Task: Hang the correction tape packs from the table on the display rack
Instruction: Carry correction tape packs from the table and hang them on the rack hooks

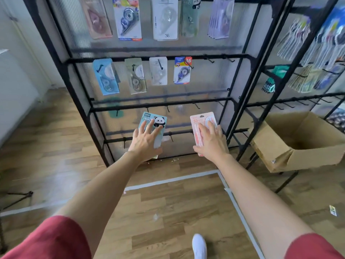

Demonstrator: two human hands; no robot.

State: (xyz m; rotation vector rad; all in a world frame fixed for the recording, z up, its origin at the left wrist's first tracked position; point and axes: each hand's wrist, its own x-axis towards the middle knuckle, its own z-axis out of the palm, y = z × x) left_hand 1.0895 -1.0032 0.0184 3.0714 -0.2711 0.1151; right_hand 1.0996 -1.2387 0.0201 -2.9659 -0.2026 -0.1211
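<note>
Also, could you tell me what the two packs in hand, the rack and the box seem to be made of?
Panda pack and pink pack: printed card, probably with a clear plastic blister, judging by the sheen. Rack: thin black bars, likely painted metal; its back panel looks like ribbed translucent plastic. Box: plain brown cardboard, matte, flaps bent.

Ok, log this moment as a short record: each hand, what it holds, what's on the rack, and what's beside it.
left hand: holds the panda pack, fingers spread over its front
right hand: holds the pink pack likewise
position: both packs in front of the display rack, low down, on no hook yet
middle rail: four hung packs
rail below: bare hooks
right of rack: open cardboard box
</note>
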